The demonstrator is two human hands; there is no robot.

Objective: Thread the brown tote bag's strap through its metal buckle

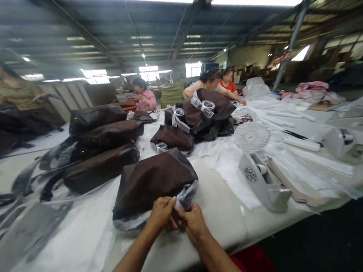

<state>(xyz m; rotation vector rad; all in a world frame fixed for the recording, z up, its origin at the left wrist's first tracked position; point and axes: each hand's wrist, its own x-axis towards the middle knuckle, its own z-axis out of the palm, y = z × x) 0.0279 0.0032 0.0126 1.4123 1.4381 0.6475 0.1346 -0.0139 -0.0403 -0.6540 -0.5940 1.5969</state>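
A dark brown handbag (157, 179) with black sides lies on the table just in front of me. At its near right corner sits a translucent white wrapping (188, 193), which seems to cover a strap or handle. My left hand (162, 213) pinches this wrapping from the left, thumb on top. From the right, my right hand (195, 224) closes on the same wrapping, its fingers close to the left ones. Fingertips under the wrapping are partly hidden. Behind it rests a smaller brown pouch (173, 139) with a wrapped strap.
More brown bags (102, 168) are stacked at left; others (212, 113) with wrapped handles lie behind. To the right stand a white fan (251, 137), a grey tape dispenser (263, 186) and white plastic sheets (228, 167). Several co-workers (145, 97) are around the tables.
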